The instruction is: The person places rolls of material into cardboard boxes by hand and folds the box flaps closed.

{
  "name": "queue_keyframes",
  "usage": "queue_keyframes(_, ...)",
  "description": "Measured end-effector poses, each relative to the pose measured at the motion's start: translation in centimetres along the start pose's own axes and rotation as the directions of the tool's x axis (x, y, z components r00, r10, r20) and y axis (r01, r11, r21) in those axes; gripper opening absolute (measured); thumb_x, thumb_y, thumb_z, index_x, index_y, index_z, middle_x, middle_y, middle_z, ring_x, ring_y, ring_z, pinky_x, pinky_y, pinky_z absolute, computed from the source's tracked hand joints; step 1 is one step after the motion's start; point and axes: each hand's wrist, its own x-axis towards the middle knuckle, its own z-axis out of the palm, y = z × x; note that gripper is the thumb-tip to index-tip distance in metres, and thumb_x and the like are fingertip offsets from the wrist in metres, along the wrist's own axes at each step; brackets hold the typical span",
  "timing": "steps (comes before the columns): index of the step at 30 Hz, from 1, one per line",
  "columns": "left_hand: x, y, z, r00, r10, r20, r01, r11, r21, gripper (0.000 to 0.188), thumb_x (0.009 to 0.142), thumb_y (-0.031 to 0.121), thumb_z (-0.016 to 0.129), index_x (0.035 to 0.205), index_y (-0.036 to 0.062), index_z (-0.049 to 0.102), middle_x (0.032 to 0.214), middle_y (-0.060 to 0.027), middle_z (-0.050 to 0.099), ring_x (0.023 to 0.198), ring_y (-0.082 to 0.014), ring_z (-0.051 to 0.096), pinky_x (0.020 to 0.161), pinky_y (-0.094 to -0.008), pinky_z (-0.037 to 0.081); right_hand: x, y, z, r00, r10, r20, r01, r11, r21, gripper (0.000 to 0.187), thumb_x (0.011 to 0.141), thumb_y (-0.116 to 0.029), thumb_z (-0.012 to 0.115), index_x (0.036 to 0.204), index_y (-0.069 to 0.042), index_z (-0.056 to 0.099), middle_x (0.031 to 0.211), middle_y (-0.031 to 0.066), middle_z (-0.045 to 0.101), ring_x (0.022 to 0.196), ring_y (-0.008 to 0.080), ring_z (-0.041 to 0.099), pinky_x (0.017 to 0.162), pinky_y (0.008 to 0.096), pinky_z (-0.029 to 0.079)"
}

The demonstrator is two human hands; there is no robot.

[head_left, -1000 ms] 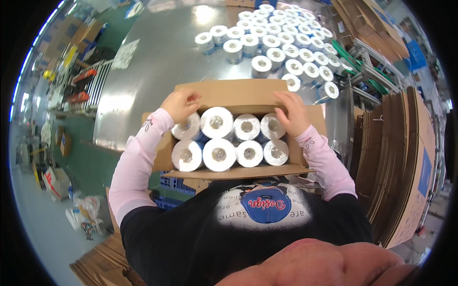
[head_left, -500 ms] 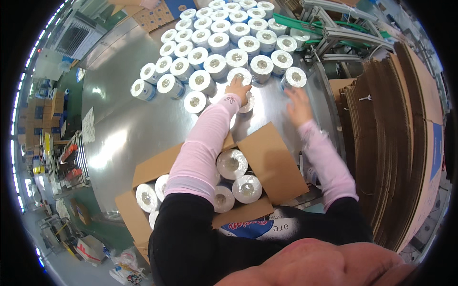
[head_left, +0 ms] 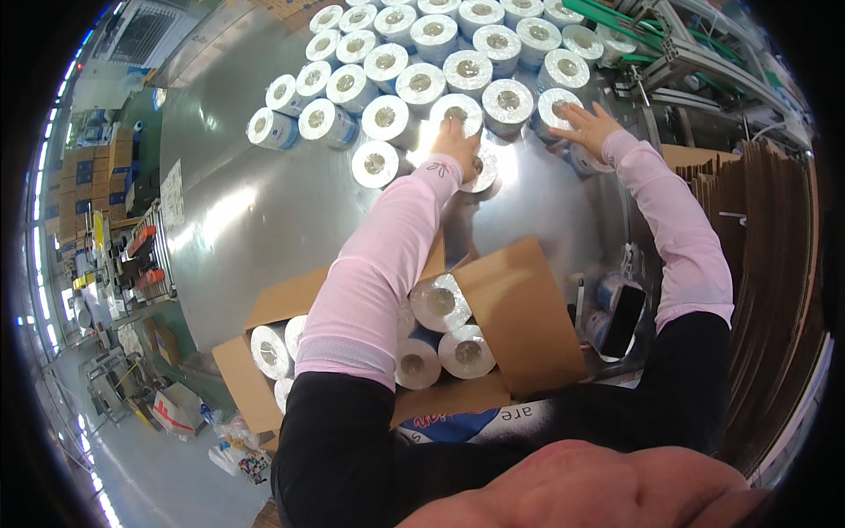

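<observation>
Wrapped white paper rolls stand in a cluster on the metal table. My left hand (head_left: 458, 148) reaches forward with bent fingers on the near rim and core of one paper roll (head_left: 458, 113). Another roll (head_left: 481, 169) stands partly hidden beside that wrist. To the right, my right hand (head_left: 591, 130) has its thumb spread away from its fingers. Its fingertips touch the top of a roll (head_left: 554, 104) at the cluster's right edge, and one more roll (head_left: 584, 160) shows partly under the palm. Close to my body, an open cardboard box (head_left: 519, 317) holds several rolls (head_left: 442, 302); my left arm covers its middle.
Flattened cardboard (head_left: 757, 264) is stacked on the right. Behind it stands a metal frame (head_left: 678, 62) with green strips. A dark phone-like slab (head_left: 623, 322) lies by wrapped items right of the box. Goods and equipment line the floor at left.
My right hand has moved forward and right, onto the roll at the right edge. My left hand stays at its roll. The whole view has shifted, bringing the cluster higher in the picture.
</observation>
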Motion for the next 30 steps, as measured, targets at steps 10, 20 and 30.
queue_keyframes(10, -1.7, -0.3, -0.5, 0.993, -0.043, 0.110, 0.031, 0.994, 0.103, 0.045, 0.069, 0.039, 0.074, 0.109, 0.0192, 0.069, 0.115, -0.0149, 0.059, 0.116, -0.0325, 0.052, 0.098, -0.0399, 0.044, -1.9, -5.3, 0.0, 0.980, 0.198, -0.014, -0.195, 0.973, 0.127, 0.039, 0.075, -0.033, 0.067, 0.111, -0.019, 0.070, 0.121, 0.0123, 0.055, 0.126, 0.0289, 0.043, 0.111, 0.0525, 0.023)
queue_keyframes(20, -11.2, -6.3, -8.6, 0.948, -0.224, -0.225, -0.175, 0.222, -0.959, 0.038, 0.081, 0.020, 0.069, 0.115, 0.0032, 0.062, 0.100, -0.0107, 0.068, 0.097, -0.0181, 0.064, 0.082, -0.0316, 0.051, -13.1, -31.0, 9.3, 0.866, 0.499, 0.016, -0.420, 0.712, 0.563, 0.042, 0.082, -0.045, 0.061, 0.116, -0.021, 0.065, 0.120, 0.0162, 0.056, 0.122, 0.0310, 0.046, 0.101, 0.0528, 0.031)
queue_keyframes(30, -38.8, -3.0, -10.5, 1.000, 0.025, 0.000, 0.008, -0.306, -0.952, 0.036, 0.089, 0.016, 0.064, 0.122, 0.0029, 0.057, 0.112, -0.0069, 0.065, 0.099, -0.0120, 0.061, 0.089, -0.0294, 0.050, -15.2, -19.3, 1.5, 0.657, 0.753, 0.045, 0.482, -0.465, 0.742, 0.042, 0.093, -0.035, 0.054, 0.127, -0.011, 0.055, 0.122, 0.0076, 0.060, 0.114, 0.0231, 0.056, 0.096, 0.0430, 0.044)
